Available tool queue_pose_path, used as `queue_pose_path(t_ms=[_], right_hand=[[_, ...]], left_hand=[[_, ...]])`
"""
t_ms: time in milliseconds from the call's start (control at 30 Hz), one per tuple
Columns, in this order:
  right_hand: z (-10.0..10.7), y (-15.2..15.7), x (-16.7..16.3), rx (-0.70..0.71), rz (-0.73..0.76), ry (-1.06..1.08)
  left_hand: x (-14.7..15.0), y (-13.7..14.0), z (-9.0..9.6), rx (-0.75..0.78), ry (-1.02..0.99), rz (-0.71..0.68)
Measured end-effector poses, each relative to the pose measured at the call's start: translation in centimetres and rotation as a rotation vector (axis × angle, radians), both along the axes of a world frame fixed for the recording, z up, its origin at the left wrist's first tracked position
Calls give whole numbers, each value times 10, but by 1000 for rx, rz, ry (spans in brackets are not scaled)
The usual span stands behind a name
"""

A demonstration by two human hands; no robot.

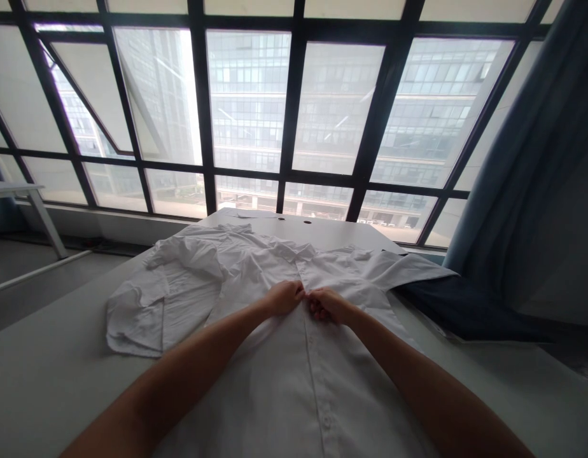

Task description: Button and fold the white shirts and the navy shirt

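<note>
A white button-up shirt (270, 369) lies spread on the table, its front up and its collar toward the window. Both hands meet at the button placket, around the chest. My left hand (285, 298) is closed, pinching the placket's edge from the left. Facing it, my right hand (328, 305) has its fingers curled in on the same strip of cloth. Whatever button lies between the fingertips is hidden. Below the hands, several buttons run down the placket. One short sleeve reaches out to the right.
Crumpled white garments (179, 286) lie on the table's left side. Dark navy cloth (466, 308) rests at the right edge, partly under the sleeve. The white table (46, 375) reaches toward large windows. A blue curtain (508, 146) hangs at right; another white table (12, 187) stands at far left.
</note>
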State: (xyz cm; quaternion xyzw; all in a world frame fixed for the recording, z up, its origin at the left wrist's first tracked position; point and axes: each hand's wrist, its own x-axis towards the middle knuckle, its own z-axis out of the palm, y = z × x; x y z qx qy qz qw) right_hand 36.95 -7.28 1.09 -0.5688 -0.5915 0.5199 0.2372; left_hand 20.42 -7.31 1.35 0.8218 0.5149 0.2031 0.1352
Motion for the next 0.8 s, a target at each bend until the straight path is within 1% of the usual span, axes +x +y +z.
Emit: queue_pose_path(t_ms=[100, 133, 167, 233, 300, 333, 367, 433, 533, 600, 700, 800], right_hand=[[-1, -1, -1, 20, -27, -49], [-1, -3, -1, 55, -48, -72], [-2, -5, -1, 135, -72, -127], [-3, -9, 0, 384, -92, -358], [-2, -11, 3, 613, -35, -658], [0, -11, 4, 669, 14, -773], [2, -9, 4, 675, 59, -841], [8, -2, 2, 642, 111, -889], [19, 16, -8, 614, 91, -892], [24, 30, -18, 621, 70, -891], [28, 51, -32, 609, 77, -943], [27, 69, -38, 554, 115, -983]], left_hand=[[-3, 0, -6, 98, 90, -6], [-4, 0, -9, 129, 113, -10], [-5, 2, -13, 149, 136, -16], [-9, 5, -19, 138, 185, -30], [-11, 9, -22, 105, 222, -50], [-12, 12, -22, 97, 234, -61], [-12, 15, -20, 97, 239, -65], [-11, 23, -15, 93, 205, -29], [-4, 41, -6, 60, 106, 97], [1, 55, -2, 33, 53, 168], [7, 77, 0, -37, -7, 230], [7, 98, -2, -139, -92, 234]])
